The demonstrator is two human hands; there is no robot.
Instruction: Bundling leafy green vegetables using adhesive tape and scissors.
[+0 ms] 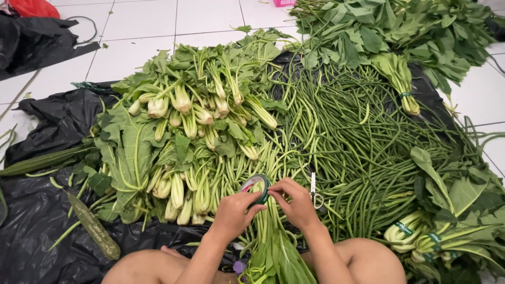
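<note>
Black plastic sheeting (37, 221) covers the tiled floor (137, 31), keeping the produce off the ground. On it, a wide heap of long beans (347, 142) fills the middle, leafy greens (400, 26) are piled at the far side, and pale-stemmed bok choy (184, 121) lies to the left. Tied bundles (415, 234) sit at the right, set aside. Between the knees lies one bunch of greens (271, 247), stems pointing away. Above it the left hand (231, 213) grips a green tape roll (256, 186), while the right hand (295, 202) pinches at its edge. Scissors (315, 193) rest just beside, within reach.
</note>
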